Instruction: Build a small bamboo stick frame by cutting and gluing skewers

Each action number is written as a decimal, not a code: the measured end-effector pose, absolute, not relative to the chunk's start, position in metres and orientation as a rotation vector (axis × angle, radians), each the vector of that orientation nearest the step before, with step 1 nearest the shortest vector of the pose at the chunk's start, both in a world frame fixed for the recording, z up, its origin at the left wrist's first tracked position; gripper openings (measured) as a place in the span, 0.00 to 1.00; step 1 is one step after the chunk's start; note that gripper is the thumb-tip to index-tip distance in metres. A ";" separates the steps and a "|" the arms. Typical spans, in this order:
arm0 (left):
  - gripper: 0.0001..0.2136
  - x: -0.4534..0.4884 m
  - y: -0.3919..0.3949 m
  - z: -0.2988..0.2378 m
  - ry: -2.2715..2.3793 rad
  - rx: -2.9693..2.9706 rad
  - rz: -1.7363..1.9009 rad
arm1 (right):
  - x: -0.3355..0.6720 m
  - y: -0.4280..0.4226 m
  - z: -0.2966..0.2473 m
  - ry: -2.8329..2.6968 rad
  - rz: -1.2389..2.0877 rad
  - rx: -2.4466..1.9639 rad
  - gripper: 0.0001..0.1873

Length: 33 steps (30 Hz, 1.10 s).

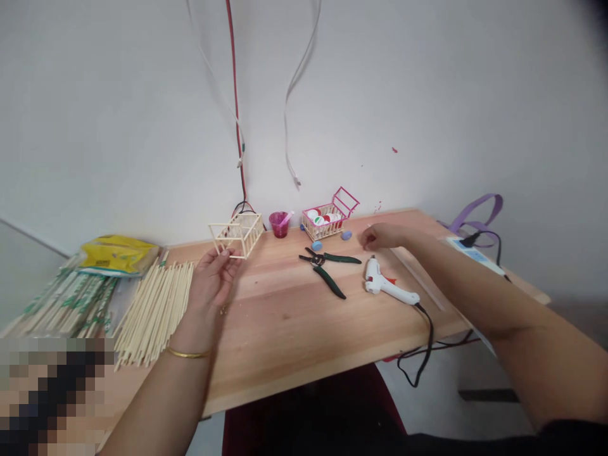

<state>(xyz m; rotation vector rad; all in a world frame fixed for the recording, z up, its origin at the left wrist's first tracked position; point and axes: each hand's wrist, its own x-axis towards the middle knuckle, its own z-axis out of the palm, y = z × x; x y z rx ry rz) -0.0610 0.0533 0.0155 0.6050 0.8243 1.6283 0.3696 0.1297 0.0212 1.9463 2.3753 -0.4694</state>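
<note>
My left hand (216, 275) grips the near lower edge of a small open basket frame (244, 235) made of thin wooden sticks, tilted slightly above the table. To the right, my right hand (373, 237) is closed near the table's back edge; what its fingers hold, if anything, is too small to make out. Just below that hand lies a white glue gun (382, 282) with its nozzle pointing away. Green-handled pliers (327, 258) rest spread beside it. A little stick cart (325, 221) with a pink rim, pink handle and blue wheels stands behind the pliers, filled with red and white round pieces.
Loose wooden sticks (156, 304) lie on the left, next to wrapped stick bundles (71, 304) and a yellow packet (118, 254). A pink cup (279, 225) stands near the wall. On the right are a power strip (475, 254) and the glue gun's black cord (431, 335).
</note>
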 end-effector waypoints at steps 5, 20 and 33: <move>0.04 -0.061 0.054 0.012 0.836 0.613 1.628 | 0.356 0.122 0.028 2.390 -0.546 1.745 0.03; 0.05 -0.060 0.054 0.012 0.815 0.613 1.633 | 0.283 0.121 0.015 2.701 -0.325 1.582 0.08; 0.07 -0.063 0.052 0.013 0.766 0.600 1.648 | 0.270 0.113 0.014 2.769 -0.298 1.639 0.09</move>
